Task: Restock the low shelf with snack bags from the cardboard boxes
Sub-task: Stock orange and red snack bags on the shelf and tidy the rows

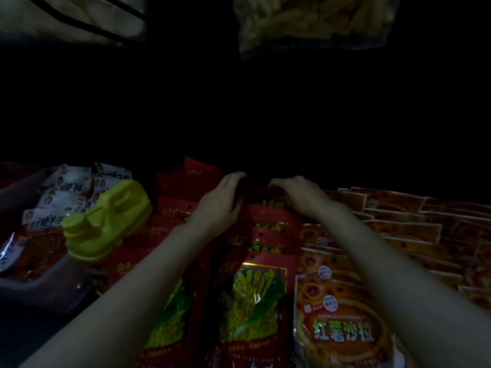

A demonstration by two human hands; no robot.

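Snack bags, red ones with a yellow-and-green window (252, 301), stand in overlapping rows on the low shelf, running from under the forearms back to the hands. The left hand (220, 205) and right hand (297, 192) both reach to the rearmost red bag (261, 199), fingers curled over its top edge, so each seems to be grasping it, though the dark back of the shelf hides the fingertips. Just right of the right hand lie rows of orange bags (342, 330); left of the left hand a yellow plastic jug (106, 219) rests against a grey tray (39, 288) of white-labelled packets (66, 192)

The risk, as I judge it: pushing the back bag down blind could crumple it or tip the row forward like dominoes, and the left forearm, lying close beside the jug, could knock it over
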